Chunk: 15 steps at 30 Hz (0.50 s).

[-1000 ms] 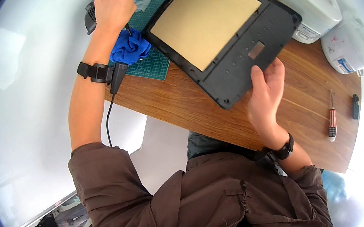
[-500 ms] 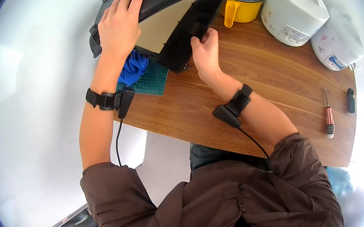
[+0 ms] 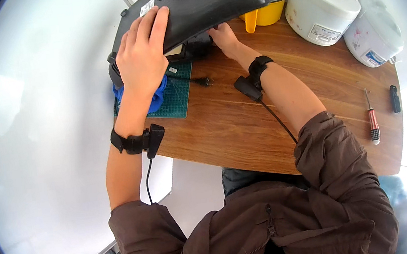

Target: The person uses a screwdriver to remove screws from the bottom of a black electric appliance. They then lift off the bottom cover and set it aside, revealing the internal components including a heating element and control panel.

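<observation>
A black plastic base (image 3: pixel 203 6) with a round fan grille, apparently from an induction cooker, is held tilted over the far left of the table. My left hand (image 3: pixel 143 58) grips its near left side, fingers spread on top and thumb out of sight. Under the base shows part of a dark panel (image 3: pixel 199 46) with a pale underside. My right hand (image 3: pixel 225 39) reaches beneath the base's right end, its fingers closed on the panel's edge and partly hidden. A black power cord plug (image 3: pixel 203 81) lies just in front.
A blue cloth (image 3: pixel 158 97) rests on a green cutting mat (image 3: pixel 174 102). At the back stand a yellow pot (image 3: pixel 271 14) with a lid and two white rice cookers (image 3: pixel 321 6). A screwdriver (image 3: pixel 373 122) and a small black object (image 3: pixel 394 99) lie at right.
The base has tilted so its outer face with the fan grille shows more, covering most of the panel. My right hand has moved farther in under it. The plug has come into view.
</observation>
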{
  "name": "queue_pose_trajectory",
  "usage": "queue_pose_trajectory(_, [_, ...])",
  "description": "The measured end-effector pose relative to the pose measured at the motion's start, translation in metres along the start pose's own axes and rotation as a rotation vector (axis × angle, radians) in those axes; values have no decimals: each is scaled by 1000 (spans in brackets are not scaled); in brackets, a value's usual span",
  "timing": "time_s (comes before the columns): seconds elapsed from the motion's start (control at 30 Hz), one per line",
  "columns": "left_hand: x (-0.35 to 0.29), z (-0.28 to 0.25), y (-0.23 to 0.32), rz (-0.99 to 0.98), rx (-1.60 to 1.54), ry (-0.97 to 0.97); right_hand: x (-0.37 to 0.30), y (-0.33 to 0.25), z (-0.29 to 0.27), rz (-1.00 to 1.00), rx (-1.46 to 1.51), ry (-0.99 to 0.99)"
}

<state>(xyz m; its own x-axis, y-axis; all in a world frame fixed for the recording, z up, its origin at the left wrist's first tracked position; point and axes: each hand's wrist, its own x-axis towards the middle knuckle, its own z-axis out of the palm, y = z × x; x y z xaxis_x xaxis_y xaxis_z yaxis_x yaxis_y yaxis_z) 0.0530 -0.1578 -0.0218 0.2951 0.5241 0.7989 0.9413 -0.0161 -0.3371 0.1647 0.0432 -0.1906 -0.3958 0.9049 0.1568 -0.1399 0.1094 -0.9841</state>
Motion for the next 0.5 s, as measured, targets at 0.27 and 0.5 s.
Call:
queue_pose_trajectory(0.27, [-10,-14,21,117,-30,54,-65,-72,-53,213,13,-206])
queue_pose_trajectory(0.5, [-17,-34,50,187,-100,64,-133,-85,-134,209,-31,-389])
